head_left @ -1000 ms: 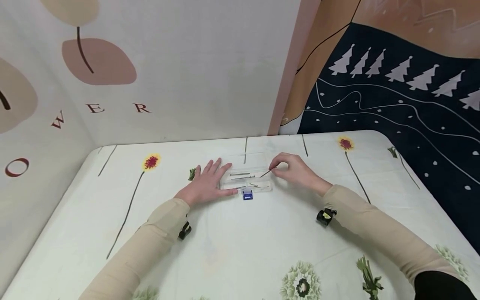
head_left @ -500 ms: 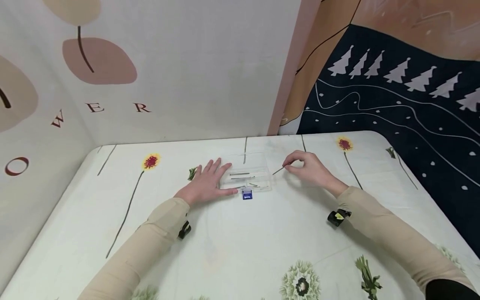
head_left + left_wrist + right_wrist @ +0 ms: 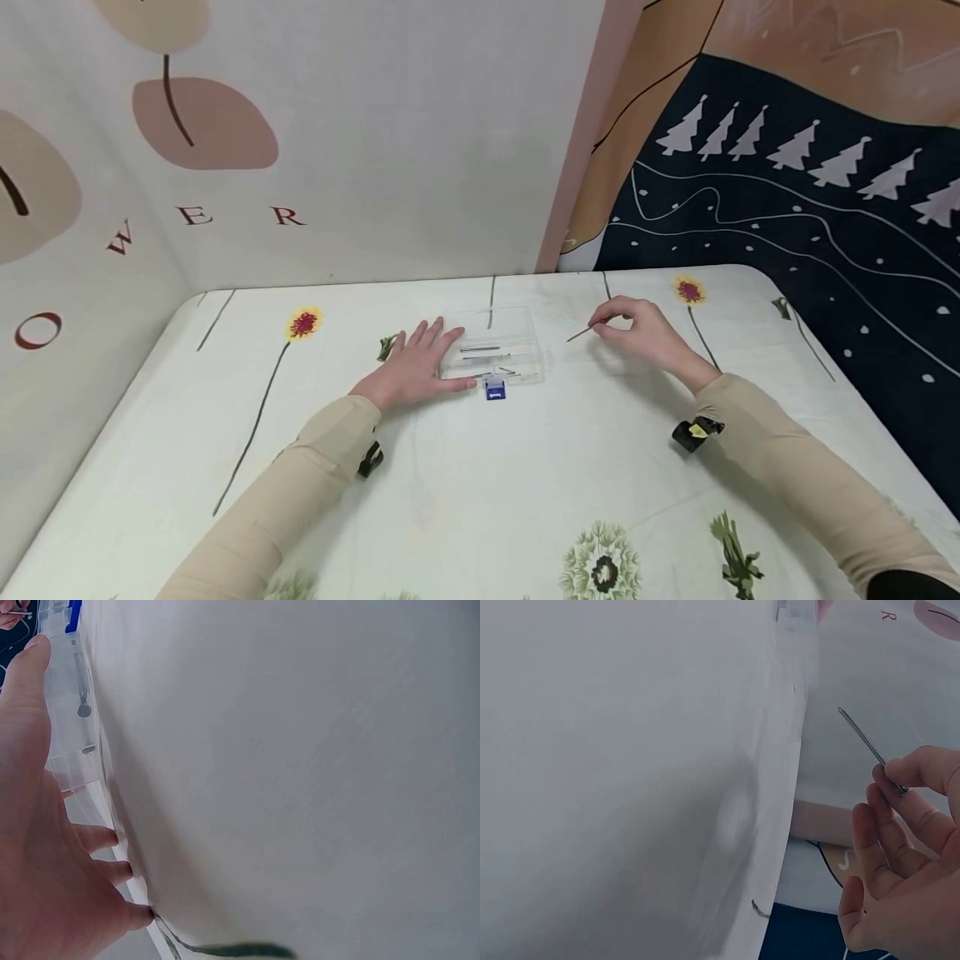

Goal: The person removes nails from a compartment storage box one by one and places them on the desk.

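Note:
A clear plastic box (image 3: 531, 357) with compartments lies on the white table, its transparent lid folded back and a blue latch (image 3: 495, 390) at the front. Several nails (image 3: 483, 357) lie inside; the left wrist view shows one with a round flat head (image 3: 84, 710). My left hand (image 3: 411, 367) spreads its straight fingers along the box's left side, thumb at the front edge. To the right of the box, over the table, my right hand (image 3: 648, 337) pinches a slim metal nail (image 3: 861, 735) between thumb and index finger, its point aimed away from the fingers.
A flower-print cloth (image 3: 487, 492) covers the table. Pale fabric (image 3: 390, 167) hangs behind it, and dark fabric with white trees (image 3: 795, 208) hangs at the right. Black wrist cameras (image 3: 697, 433) sit at both cuffs.
My right hand has moved right, away from the box, carrying the nail out from over its right side. My left hand has stayed at the box.

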Available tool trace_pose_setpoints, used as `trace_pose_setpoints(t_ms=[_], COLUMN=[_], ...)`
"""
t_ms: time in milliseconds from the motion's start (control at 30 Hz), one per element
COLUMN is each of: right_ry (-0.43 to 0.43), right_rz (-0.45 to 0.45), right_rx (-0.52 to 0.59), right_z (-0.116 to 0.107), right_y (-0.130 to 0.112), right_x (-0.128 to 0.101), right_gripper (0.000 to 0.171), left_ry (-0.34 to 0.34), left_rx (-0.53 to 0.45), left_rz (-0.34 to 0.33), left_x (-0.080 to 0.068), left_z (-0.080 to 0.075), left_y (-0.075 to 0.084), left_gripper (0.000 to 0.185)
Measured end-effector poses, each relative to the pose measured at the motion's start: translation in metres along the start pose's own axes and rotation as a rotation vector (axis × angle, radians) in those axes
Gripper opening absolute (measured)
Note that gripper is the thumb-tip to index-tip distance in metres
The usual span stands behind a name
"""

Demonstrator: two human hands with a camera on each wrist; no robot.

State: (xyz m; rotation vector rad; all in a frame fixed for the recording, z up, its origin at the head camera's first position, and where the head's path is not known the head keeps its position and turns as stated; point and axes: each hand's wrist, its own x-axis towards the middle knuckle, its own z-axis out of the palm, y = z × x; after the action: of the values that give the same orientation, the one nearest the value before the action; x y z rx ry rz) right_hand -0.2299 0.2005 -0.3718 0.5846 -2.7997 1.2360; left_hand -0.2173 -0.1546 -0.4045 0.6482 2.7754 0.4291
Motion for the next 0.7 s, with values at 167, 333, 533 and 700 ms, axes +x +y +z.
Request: trace_pose_setpoints(t_ms=[167, 333, 533, 700], right_ry=[0.002, -0.007, -0.027, -0.038], right_rz=[0.021, 0.044, 0.063, 0.094], right_rx=[-0.007, -0.023, -0.039, -0.050], right_z=[-0.005, -0.006, -0.005, -0.007], right_y=[0.006, 0.011, 0.021, 0.028], right_x=[-0.001, 0.000, 0.004, 0.004], right_gripper=[0.011, 0.011, 0.012, 0.013], left_ry=[0.002, 0.002, 0.005, 0.004], left_rx=[-0.006, -0.006, -0.012, -0.010], left_rz=[0.003, -0.002, -0.004, 0.002], left_x=[0.000, -0.001, -0.002, -0.002], left_z=[0.000, 0.000, -0.001, -0.001], left_y=[0.000, 0.001, 0.001, 0.002], left_gripper=[0.093, 0.094, 0.095, 0.095])
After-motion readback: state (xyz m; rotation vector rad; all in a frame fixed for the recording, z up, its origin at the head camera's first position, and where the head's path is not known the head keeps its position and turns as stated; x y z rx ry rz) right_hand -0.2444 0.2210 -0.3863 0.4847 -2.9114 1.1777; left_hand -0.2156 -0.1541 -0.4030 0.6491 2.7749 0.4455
